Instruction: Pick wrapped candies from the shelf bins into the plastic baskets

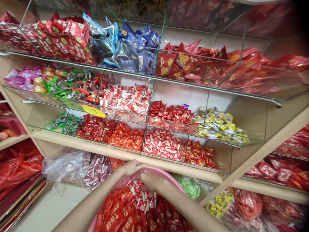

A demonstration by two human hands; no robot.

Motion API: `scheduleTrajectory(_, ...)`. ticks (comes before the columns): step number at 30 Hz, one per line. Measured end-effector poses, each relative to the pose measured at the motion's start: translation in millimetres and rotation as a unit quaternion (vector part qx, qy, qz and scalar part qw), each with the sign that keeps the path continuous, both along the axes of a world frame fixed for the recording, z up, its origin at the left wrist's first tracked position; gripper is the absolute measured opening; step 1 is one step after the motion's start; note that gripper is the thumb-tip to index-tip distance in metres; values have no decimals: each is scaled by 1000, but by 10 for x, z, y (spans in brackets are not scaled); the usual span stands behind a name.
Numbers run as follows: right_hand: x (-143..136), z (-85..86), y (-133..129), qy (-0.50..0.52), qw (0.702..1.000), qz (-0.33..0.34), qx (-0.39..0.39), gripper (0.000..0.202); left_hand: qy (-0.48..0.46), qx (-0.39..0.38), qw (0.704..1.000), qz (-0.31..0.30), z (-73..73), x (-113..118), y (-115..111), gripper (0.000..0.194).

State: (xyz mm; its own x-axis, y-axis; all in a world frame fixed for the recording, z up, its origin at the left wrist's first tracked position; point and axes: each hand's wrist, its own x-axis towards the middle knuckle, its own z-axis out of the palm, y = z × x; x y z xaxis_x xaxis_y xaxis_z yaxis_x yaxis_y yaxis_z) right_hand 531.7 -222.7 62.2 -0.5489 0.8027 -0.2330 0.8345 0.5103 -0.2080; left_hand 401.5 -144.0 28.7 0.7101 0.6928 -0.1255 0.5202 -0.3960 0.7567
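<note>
A pink plastic basket [158, 169] sits low in front of me, heaped with red and white wrapped sweets [135, 209]. My left hand [131, 167] curls over the basket's far rim. My right hand [149, 181] rests just inside the rim, fingers closed down among the red-and-white sweets at the top of the heap; whether it holds any is hidden. Both forearms reach in from the bottom of the view.
Glass-fronted bins on tilted shelves rise ahead, filled with red, white, green, yellow and blue packets. A yellow price tag marked 15 [93, 111] hangs on one bin. Clear bags of sweets [72, 166] lie below the wooden shelf [265, 148], and red bags [16, 164] lie left.
</note>
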Motion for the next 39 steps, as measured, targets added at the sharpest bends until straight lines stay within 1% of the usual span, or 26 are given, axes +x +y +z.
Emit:
scheduleTrajectory(3,17,66,-14,-55,998,6,23,29,-11,-9,1000,-13,17,6,1,56)
scheduleTrajectory(6,14,48,-25,-30,999,10,42,34,-9,-17,1000,-10,39,7,-9,58)
scheduleTrajectory(11,64,-45,-26,21,999,-22,24,41,-4,-13,1000,3,42,1,-21,58)
scheduleTrajectory(13,99,-46,-32,44,998,-25,23,41,-8,-12,1000,1,34,0,-19,57)
scheduleTrajectory(16,152,-2,-61,65,997,-24,26,39,-6,-11,1000,3,22,-2,-13,57)
scheduleTrajectory(19,220,100,-99,88,995,-9,47,30,-11,-9,1000,-8,20,-6,-9,56)
scheduleTrajectory(21,285,207,-106,124,989,-3,79,21,-18,-9,1000,-17,25,-9,-9,56)
scheduleTrajectory(23,370,343,-76,167,978,-14,121,13,-6,-6,1000,-6,32,-12,-11,58)
scheduleTrajectory(26,531,547,67,218,953,-64,198,18,23,-3,1000,16,35,-13,-12,60)
scheduleTrajectory(29,703,649,303,206,928,-140,276,18,13,-14,1000,9,22,-10,-10,58)
scheduleTrajectory(31,794,631,467,163,920,-177,309,18,2,-19,1000,4,10,-9,-10,56)
scheduleTrajectory(34,866,516,647,110,920,-203,317,25,-1,-19,1000,7,8,-12,-21,56)
scheduleTrajectory(36,879,425,703,105,921,-212,311,28,7,-21,1000,18,15,-15,-32,55)
scheduleTrajectory(39,886,321,713,141,915,-212,314,27,9,-28,999,27,15,-18,-36,53)
